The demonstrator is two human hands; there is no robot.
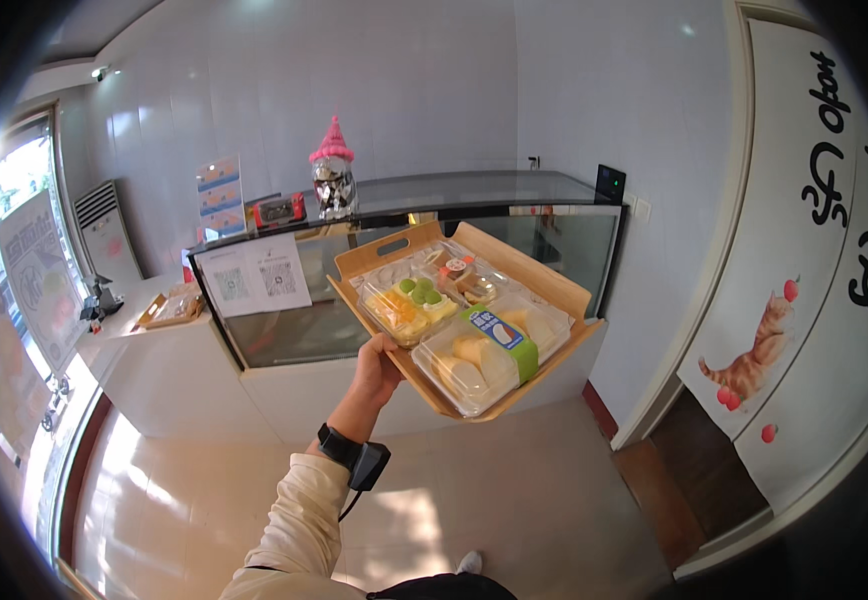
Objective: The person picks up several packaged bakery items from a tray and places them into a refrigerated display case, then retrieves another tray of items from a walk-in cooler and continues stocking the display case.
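My left hand (380, 369) grips the near left edge of a wooden tray (569, 289) with a cut-out handle, held up before me; the fingers under it are hidden. On the tray, a clear plastic box (407, 307) shows cake with orange fruit pieces and green grapes. Nearest me lies a clear box of pale rolled pastries (471, 364) with a green and blue paper band (505, 337). Behind them sits a clear package (467, 274) with brown contents and an orange label. My right hand is out of view.
Ahead stands a glass display case (284, 334), bearing a jar (335, 187) with a pink knitted hat and a red box (280, 210). A white counter (171, 360) at left holds another tray (152, 311) with packages. At right, a printed door curtain (749, 300) hangs in a doorway.
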